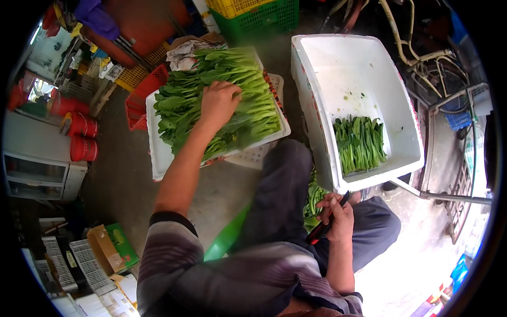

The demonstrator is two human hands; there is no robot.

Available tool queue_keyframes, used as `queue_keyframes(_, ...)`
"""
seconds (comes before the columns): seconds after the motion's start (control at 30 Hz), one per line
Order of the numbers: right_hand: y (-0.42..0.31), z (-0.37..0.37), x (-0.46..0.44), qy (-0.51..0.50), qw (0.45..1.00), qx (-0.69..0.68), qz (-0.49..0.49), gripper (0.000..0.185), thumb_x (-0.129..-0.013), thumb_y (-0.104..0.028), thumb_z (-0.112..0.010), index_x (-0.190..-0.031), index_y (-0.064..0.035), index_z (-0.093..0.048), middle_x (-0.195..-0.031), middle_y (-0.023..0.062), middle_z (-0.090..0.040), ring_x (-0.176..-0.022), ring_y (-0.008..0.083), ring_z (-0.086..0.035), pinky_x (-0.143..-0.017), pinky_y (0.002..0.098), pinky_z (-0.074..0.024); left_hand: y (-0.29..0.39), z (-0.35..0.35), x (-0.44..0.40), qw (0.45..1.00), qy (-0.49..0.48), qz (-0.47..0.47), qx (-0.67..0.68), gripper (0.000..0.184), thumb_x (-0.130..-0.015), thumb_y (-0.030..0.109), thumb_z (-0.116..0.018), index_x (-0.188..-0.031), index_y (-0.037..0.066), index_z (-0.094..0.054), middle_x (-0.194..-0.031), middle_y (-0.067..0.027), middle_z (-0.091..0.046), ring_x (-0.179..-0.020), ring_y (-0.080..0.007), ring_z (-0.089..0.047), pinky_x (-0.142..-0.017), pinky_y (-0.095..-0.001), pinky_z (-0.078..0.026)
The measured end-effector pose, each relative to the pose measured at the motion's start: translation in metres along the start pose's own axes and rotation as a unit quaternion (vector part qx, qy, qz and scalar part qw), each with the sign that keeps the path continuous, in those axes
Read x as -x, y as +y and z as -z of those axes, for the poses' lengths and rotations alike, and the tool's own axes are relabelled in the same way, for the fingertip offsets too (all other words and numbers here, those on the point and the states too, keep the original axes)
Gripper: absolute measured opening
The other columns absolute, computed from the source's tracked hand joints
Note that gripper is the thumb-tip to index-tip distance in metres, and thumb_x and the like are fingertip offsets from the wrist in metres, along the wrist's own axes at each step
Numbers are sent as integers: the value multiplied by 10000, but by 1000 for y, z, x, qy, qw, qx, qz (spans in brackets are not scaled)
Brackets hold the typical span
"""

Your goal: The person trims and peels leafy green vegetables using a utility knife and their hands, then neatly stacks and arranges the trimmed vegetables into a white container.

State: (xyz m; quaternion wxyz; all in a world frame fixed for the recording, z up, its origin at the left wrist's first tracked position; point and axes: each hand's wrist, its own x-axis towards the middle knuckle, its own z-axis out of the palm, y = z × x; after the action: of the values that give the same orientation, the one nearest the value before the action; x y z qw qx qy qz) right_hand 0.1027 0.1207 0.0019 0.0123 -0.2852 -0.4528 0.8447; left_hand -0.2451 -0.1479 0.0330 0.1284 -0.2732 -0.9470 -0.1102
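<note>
My left hand (221,100) is on top of a wide heap of leafy green vegetables (251,79), fingers curled down and closed among the stalks; exactly how many it grips is hidden. The heap fills a white foam tray (161,161), leaves to the left and pale stems to the right. Above my lap, my right hand (339,216) is wrapped around a knife (318,233) with a red and black handle, its dark blade pointing up and away. Beyond it stands a deep white foam box (346,63), tilted, with a neat row of cut greens (360,145) in its near part.
Several greens (312,201) lie low between my knees, under the box. A red crate (138,100) stands left of the tray, with a green crate (259,24) behind. A metal cart frame (449,198) is at the right. Red buckets (83,148) and cardboard (105,248) are at the left.
</note>
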Motion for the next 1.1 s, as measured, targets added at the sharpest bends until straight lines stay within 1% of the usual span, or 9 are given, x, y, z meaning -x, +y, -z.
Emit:
queue_keyframes(0.13, 2, -1, 2, -2, 1000, -14, -1, 257, -955, -247, -646, -1072, -20, -621, -843, 125, -696, -471, 89, -464, -501, 247, -473, -17, -20, -6, 1000, -29, -11, 1, 245, -894, 182, -702, -1114, 76, -690, -1141, -118, -673, -1010, -317, -628, -897, -472, -502)
queue_keyframes(0.33, -15, -29, -7, -30, 998, 31, -45, 233, -951, -198, -632, -1090, -12, -614, -870, 116, -690, -503, 84, -459, -534, 263, -441, -13, -2, -15, 981, -108, 97, 130, 260, -881, 178, -718, -1100, 46, -672, -1066, -144, -691, -876, -313, -664, -782, -433, -532)
queue_keyframes(0.57, -53, -114, -69, -113, 992, 60, -13, 245, -929, -158, -625, -1137, -29, -610, -948, 118, -703, -501, 86, -474, -578, 290, -501, 7, 13, -3, 953, -15, 131, 273, 263, -827, 152, -762, -1007, 9, -636, -975, -105, -686, -871, -222, -641, -769, -361, -503)
queue_keyframes(0.73, -64, -163, -109, -90, 993, 51, 56, 258, -937, -172, -623, -1147, -22, -606, -981, 78, -712, -509, 79, -477, -591, 285, -506, 43, 35, 11, 920, 10, 106, 377, 206, -823, 79, -761, -964, 10, -628, -916, -36, -652, -842, -115, -592, -748, -287, -478)
queue_keyframes(0.77, -65, -165, -113, -87, 993, 51, 63, 263, -940, -179, -623, -1148, -18, -605, -990, 72, -714, -510, 78, -478, -594, 285, -507, 55, 39, 13, 910, 1, 115, 399, 212, -816, 100, -758, -965, 6, -638, -931, -72, -670, -880, -156, -618, -792, -306, -486)
queue_keyframes(0.83, -64, -167, -115, -64, 994, 43, 72, 247, -944, -189, -630, -1116, -13, -616, -916, 63, -700, -510, 82, -478, -591, 287, -505, 80, 42, 18, 886, -21, 134, 444, 235, -803, 141, -753, -965, -1, -660, -960, -143, -705, -957, -240, -671, -881, -345, -501)
queue_keyframes(0.9, -60, -151, -117, -64, 993, 45, 87, 170, -923, -212, -656, -972, -50, -657, -750, -11, -609, -576, 44, -515, -563, 233, -505, 107, 41, 26, 862, -41, 110, 494, 177, -829, 66, -738, -966, 8, -642, -921, -51, -663, -869, -127, -610, -788, -272, -478)
queue_keyframes(0.93, -58, -142, -115, -50, 992, 38, 105, 177, -927, -217, -653, -968, -46, -656, -744, -13, -607, -578, 47, -522, -565, 232, -504, 118, 38, 29, 848, -50, 99, 518, 158, -842, 28, -730, -966, 13, -633, -902, -5, -641, -825, -71, -579, -742, -236, -467)
queue_keyframes(1.1, -64, -109, -90, 22, 986, 91, 138, 216, -958, -226, -615, -932, -15, -651, -740, -15, -615, -596, 59, -543, -548, 219, -456, 154, 15, 40, 805, -87, 82, 582, 162, -848, 8, -723, -978, 4, -627, -905, -11, -639, -836, -83, -588, -758, -243, -482)
